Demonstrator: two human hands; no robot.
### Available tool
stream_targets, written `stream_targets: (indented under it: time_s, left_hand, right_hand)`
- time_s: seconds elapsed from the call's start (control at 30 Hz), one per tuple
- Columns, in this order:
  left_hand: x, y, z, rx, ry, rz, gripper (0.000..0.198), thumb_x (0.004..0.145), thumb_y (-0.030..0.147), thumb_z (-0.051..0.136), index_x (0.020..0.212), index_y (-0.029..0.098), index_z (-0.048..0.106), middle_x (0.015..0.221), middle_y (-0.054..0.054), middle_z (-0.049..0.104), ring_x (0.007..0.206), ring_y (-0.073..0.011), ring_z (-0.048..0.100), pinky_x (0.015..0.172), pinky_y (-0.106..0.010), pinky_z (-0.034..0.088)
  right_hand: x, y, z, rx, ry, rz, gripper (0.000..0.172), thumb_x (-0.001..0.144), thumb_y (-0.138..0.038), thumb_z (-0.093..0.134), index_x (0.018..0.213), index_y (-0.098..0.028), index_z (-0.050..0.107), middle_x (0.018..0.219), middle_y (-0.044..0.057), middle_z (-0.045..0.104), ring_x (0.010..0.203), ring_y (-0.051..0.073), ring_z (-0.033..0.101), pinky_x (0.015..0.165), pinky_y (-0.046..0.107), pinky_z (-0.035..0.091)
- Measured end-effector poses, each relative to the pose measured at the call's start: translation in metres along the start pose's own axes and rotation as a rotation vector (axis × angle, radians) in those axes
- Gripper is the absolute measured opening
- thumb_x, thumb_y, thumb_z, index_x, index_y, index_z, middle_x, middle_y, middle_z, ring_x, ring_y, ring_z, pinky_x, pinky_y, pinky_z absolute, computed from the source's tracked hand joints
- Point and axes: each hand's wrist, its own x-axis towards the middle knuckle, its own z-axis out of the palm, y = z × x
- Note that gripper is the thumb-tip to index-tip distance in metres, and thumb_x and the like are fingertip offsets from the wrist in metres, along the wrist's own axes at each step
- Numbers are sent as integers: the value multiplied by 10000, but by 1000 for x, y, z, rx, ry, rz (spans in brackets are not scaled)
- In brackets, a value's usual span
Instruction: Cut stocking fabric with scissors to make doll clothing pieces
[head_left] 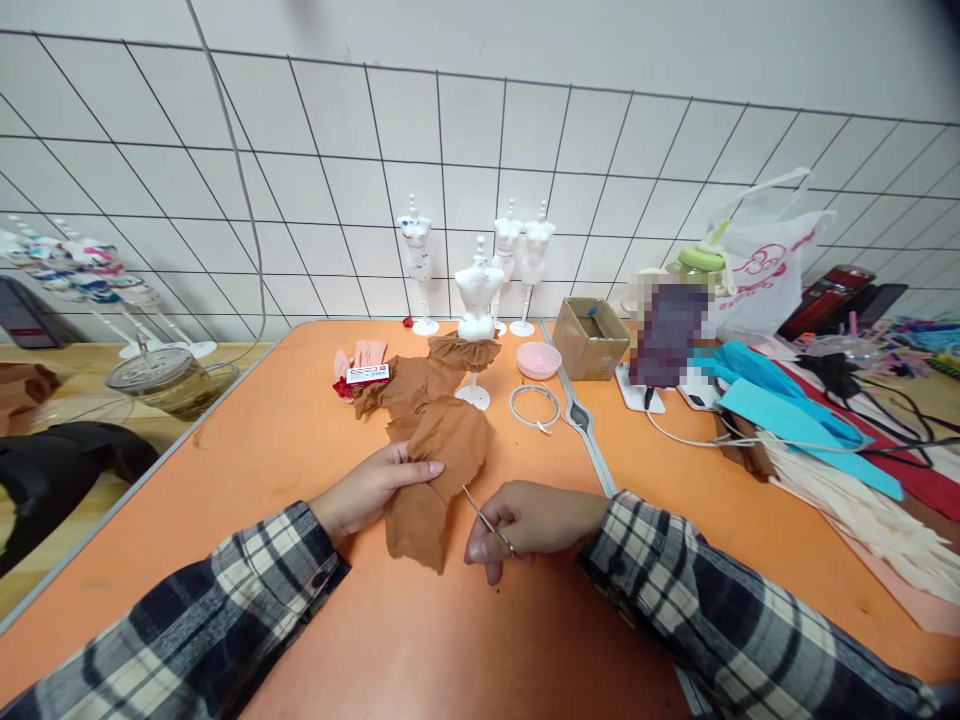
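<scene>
My left hand pinches the left edge of a brown fabric piece lying on the orange table. My right hand grips small metal scissors, blades pointing up-left to the cloth's right edge. More brown fabric is heaped behind it. A small white mannequin on a stand wears a brown ruffled skirt.
Other white mannequins stand by the grid wall. A pink bowl, a white cord coil, a cardboard box, a small red-and-white packet, blue fabric and cream feathers lie right; a glass jar left.
</scene>
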Motion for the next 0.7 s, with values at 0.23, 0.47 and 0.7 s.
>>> stream_targets:
  time_s: [0.23,0.47,0.7]
  left_hand:
    - [3,-5,-3,14,0,41,268,774,275,757,996,135,702,933,-73,745,796,-172,670,748,-258,518]
    - [2,-3,2,80,-37,24,245,763,290,768,925,122,692,862,-50,734,730,-149,650,716,-247,505]
    - [3,-3,3,70,-8,28,301,754,317,777,969,128,681,902,-62,736,775,-169,660,743,-269,513]
  right_hand:
    - [3,3,0,-20,-16,42,496,778,-586,657,986,-142,731,615,4,638,504,83,442,489,200,329]
    - [4,1,4,-84,15,60,474,793,-606,628,847,-151,750,639,-4,634,566,90,456,540,207,337]
    - [9,5,7,-68,28,31,474,788,-603,637,844,-142,730,572,-6,636,627,115,564,650,211,397]
